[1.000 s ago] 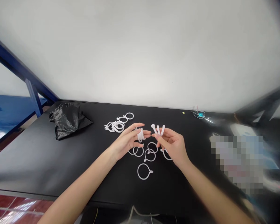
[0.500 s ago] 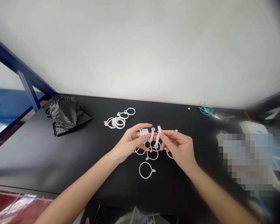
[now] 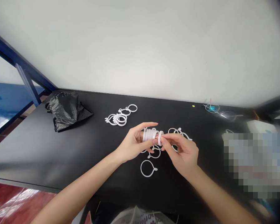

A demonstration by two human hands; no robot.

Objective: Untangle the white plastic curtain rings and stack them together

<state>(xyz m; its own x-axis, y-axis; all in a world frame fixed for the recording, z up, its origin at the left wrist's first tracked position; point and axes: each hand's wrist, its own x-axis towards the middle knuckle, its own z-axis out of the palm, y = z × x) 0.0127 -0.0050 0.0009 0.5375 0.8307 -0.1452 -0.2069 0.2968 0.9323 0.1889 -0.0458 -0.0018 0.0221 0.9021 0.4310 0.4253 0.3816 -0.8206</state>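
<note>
Several white curtain rings (image 3: 149, 134) sit side by side around the fingers of my left hand (image 3: 133, 141). Its thumb lies along their near side and the index finger stretches out above them. My right hand (image 3: 183, 151) pinches one more curtain ring (image 3: 161, 138) between thumb and fingertips, at the tips of my left fingers. Under and beside my hands, loose curtain rings lie on the black table, one of them (image 3: 141, 168) apart at the front. Others (image 3: 178, 130) are partly hidden behind my right hand.
A cluster of curtain rings (image 3: 119, 119) lies farther back on the black table (image 3: 102, 177). A crumpled black plastic bag (image 3: 67, 110) is at left. Glasses (image 3: 212, 108) rest near the wall. A blurred-out package (image 3: 253, 165) stands right; a printed clear bag (image 3: 142, 216) shows below.
My right hand has brought its ring against my left fingertips. The rings on my left hand now sit closer together. The view has shifted slightly.
</note>
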